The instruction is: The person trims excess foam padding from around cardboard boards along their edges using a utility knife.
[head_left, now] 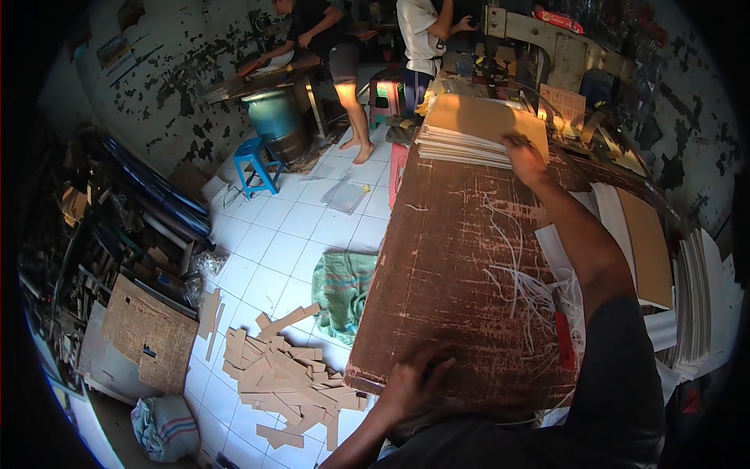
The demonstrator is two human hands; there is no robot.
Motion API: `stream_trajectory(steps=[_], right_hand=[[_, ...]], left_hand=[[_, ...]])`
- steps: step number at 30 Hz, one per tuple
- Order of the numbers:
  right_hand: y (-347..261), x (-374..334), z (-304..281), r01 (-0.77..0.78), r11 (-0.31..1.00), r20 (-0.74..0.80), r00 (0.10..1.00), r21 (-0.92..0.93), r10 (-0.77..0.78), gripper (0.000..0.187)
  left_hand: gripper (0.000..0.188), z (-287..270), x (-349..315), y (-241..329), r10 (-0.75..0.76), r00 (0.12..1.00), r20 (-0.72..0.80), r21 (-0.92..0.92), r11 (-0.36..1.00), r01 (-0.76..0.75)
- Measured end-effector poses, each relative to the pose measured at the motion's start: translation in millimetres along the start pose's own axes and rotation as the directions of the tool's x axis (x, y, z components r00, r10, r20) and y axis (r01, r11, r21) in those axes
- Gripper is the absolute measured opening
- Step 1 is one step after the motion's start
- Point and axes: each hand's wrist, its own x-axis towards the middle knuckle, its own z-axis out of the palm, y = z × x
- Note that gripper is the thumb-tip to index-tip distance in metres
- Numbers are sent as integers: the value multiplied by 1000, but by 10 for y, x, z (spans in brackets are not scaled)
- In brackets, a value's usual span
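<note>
My right hand (526,160) reaches across the worktable (445,250) to a stack of cardboard sheets (466,117), brown on top with white edges. Its fingers are bent over the near edge and grip the upper sheets; how many they hold I cannot tell. By the table's near left corner is my left hand (414,383), thumb and fingers apart and slightly curled, with nothing seen in it. Thin white strips (522,301) lie tangled on the scarred brown tabletop. A red cutter knife (564,341) rests beside them, under my right forearm.
More sheets (642,242) stand stacked at the right. Cardboard offcuts (281,379) are heaped on the tiled floor by a green sack (342,293). A blue stool (258,168) is farther back. Two people (336,59) (422,39) stand beyond, near a metal machine (539,47).
</note>
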Motion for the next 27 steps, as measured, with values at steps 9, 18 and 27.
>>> stream_trajectory(steps=[9, 18, 27], right_hand=[[58, -92, -132, -8, 1000, -80, 997, 1, 8, 62], [248, -18, 113, -40, 998, -8, 999, -56, 39, 51], [58, -336, -618, 52, 992, -53, 997, -112, -58, 54]], left_hand=[[36, 61, 23, -1, -10, 1000, -20, 74, 997, 12], [36, 94, -4, 17, -72, 997, -25, 57, 996, 73], [36, 4, 113, 38, -183, 980, 79, -42, 981, 187]])
